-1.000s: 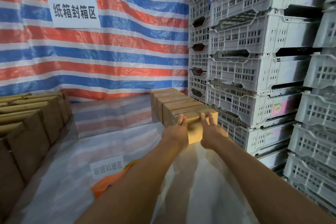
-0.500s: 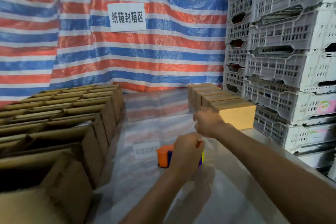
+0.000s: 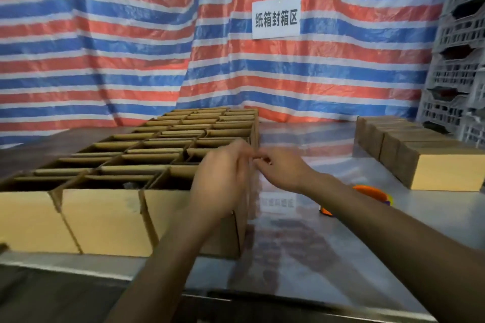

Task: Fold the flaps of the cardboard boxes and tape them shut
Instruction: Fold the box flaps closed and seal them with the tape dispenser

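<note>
Done: short row of closed boxes [image 3: 446,173], far right of table [image 3: 301,244].
Remaining: large block of open boxes [image 3: 105,217], left side, flaps upright, untaped.
Hands: left hand [image 3: 223,181] and right hand [image 3: 283,169] meeting above right edge of that block; fingers blurred, grasp impossible to tell.
Tape dispenser [image 3: 372,191]: orange, right, behind right forearm, unheld.
Progress: probably early; most boxes pending.
</note>
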